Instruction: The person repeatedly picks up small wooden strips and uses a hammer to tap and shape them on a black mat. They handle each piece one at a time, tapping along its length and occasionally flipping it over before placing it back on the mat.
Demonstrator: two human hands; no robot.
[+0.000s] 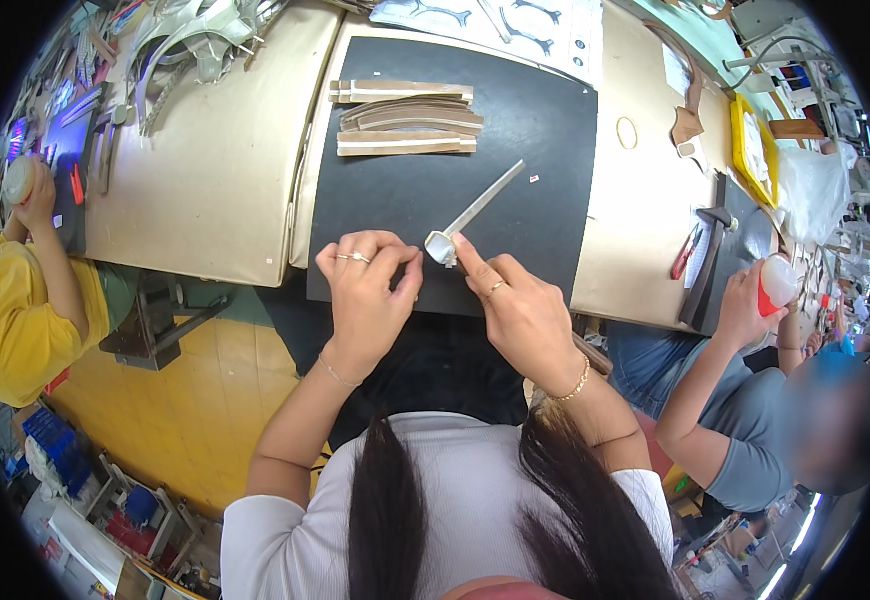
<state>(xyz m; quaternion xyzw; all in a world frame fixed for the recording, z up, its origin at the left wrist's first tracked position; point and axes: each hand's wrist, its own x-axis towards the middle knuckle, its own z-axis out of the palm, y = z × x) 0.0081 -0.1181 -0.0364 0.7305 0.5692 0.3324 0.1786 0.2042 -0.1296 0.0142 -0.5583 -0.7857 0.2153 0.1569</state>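
A narrow pale grey strip (490,195) runs diagonally over a black mat (545,240). At its near end is a wider whitish piece, shaped like a buckle or loop (441,246). My right hand (527,312) grips this end, its index finger lying along the side. Close by on the left, my left hand (370,290) is closed, thumb and index finger pinched together beside the whitish end. Whatever sits in that pinch is too small to make out. Farther up the mat lie several brown strips with white edges (410,118), stacked in loose rows.
Printed sheets (545,40) lie at the mat's far edge. On the right are a rubber band (626,133), a brown strap (688,125), a yellow tray (755,150) and a hammer (715,217). Co-workers sit on both sides, a yellow sleeve (30,310) left and a grey-blue sleeve (740,430) right.
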